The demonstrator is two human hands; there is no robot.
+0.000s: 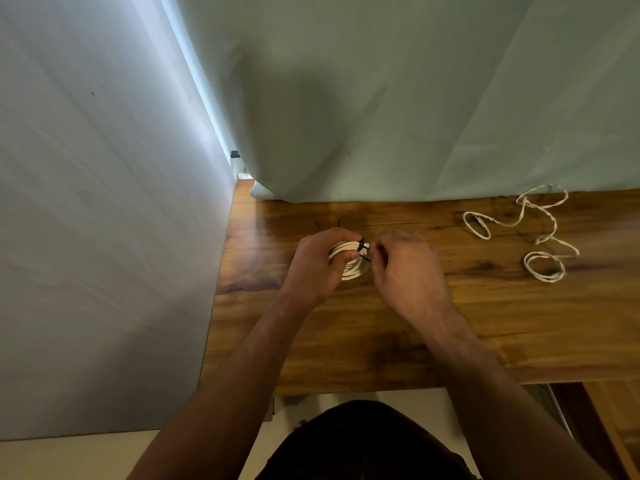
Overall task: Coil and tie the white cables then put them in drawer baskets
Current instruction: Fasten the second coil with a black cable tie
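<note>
A coiled white cable [350, 268] is held just above the wooden table [363, 334]. My left hand [320, 263] grips the coil, fingers curled through and over its loops. A black tie [362, 249] wraps the coil at its upper right side. My right hand [403, 266] pinches the tie's end right beside the coil. A second white cable [526, 223] lies loose and uncoiled on the table at the far right, apart from both hands.
Two thin black ties [327, 224] lie on the table just beyond my hands. A pale cloth [381, 116] hangs along the table's far edge. A grey wall [104, 220] borders the table's left side. The table's near edge runs below my forearms.
</note>
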